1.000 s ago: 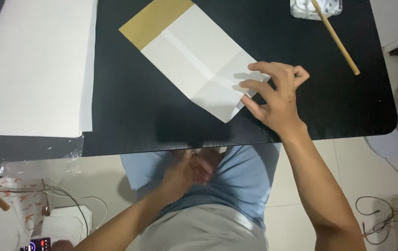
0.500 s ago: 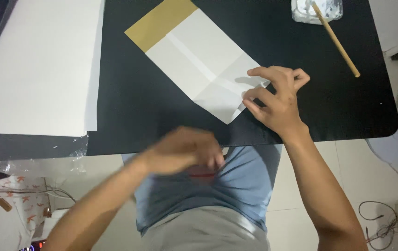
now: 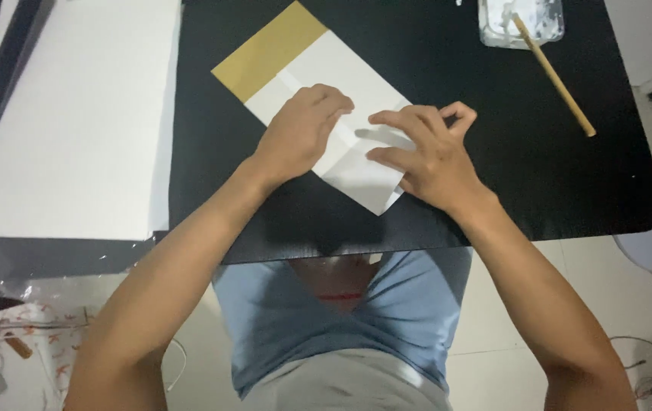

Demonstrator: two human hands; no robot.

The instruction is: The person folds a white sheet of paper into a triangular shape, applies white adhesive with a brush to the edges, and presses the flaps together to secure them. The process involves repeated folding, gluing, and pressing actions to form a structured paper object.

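A folded sheet of white paper with a gold-coloured band at its far end lies slantwise on the black tabletop, just above the middle of the frame. The left hand rests flat on the sheet's centre, fingers together and pressing down, pinching nothing. The right hand lies on the sheet's lower-right part, fingers spread and bearing on the paper near a crease, the forefinger curled back at the top.

The likely trouble is slippage — the dark top looks smooth, and uneven pressure from either palm could turn the sheet so that a crease sets crooked or the edges come out of line. A hard push near the lower corner, which lies close to the table's near edge, could also crumple it.

Towards the upper right a thin wooden stick leans out of a clear shallow dish holding something whitish; a wide sweep of the right arm might knock it and smear the contents.

Much is hidden: both hands cover the fold lines, so how many layers lie beneath cannot be told. The dish is cut off by the top edge and its contents are unclear. The large white board at the left runs out of frame, and the clutter on the floor at lower left is too dim to make out.
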